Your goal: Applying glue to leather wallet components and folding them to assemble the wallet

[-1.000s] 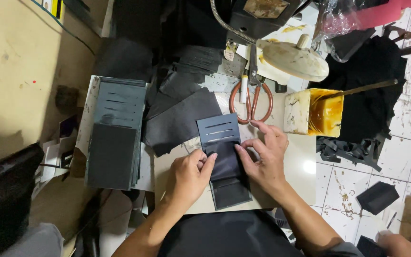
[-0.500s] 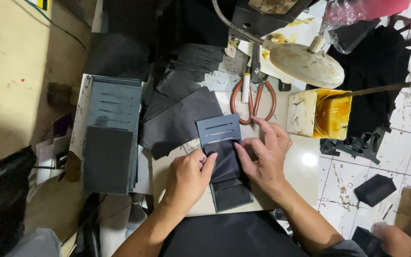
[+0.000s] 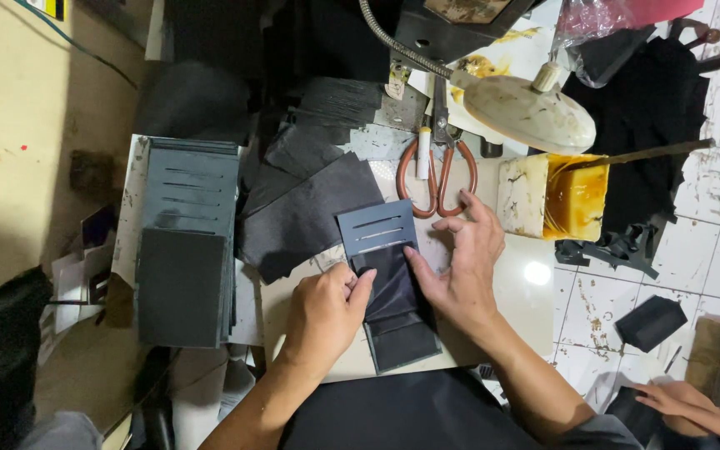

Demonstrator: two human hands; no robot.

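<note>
A dark blue-grey wallet panel with three card slots (image 3: 378, 230) lies on the pale work slab (image 3: 514, 304) in front of me. A black lining piece (image 3: 393, 287) lies over its middle. My left hand (image 3: 322, 312) presses the lining's left edge with curled fingers. My right hand (image 3: 462, 267) lies flat on the right edge, fingers spread, thumb on the lining. Neither hand lifts anything.
A stack of similar slotted panels (image 3: 185, 242) sits at the left, with loose black sheets (image 3: 306, 212) beside it. Orange-handled scissors (image 3: 439, 171), a lamp head (image 3: 531, 112) and a yellow glue tub with a brush (image 3: 572, 198) stand behind. Another person's hand (image 3: 672, 400) is at bottom right.
The view has shifted slightly. My hands stay on the lining and panel, with the right fingers spread a little wider.
</note>
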